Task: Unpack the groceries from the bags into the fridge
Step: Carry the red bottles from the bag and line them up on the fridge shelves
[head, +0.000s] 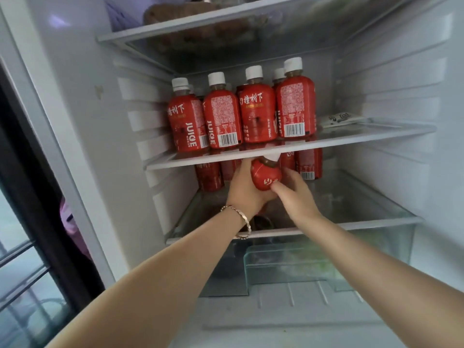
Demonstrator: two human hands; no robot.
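Both my hands reach into the open fridge. My left hand (244,194), with a bracelet on its wrist, grips a red juice bottle (266,175) from the left and below. My right hand (296,194) touches that bottle's right side with its thumb against the label. The bottle's white cap sits just under the front edge of the middle glass shelf (364,135). Several red juice bottles with white caps (221,114) stand in a row on that middle shelf. More red bottles (308,162) stand on the lower glass shelf (371,219), behind the held one.
The top shelf (175,23) carries a brown bag and blurred items. A small white packet (339,119) lies on the middle shelf's right side. A clear crisper drawer (288,267) sits below the lower shelf. The fridge's left wall and a dark door frame (30,172) are at left.
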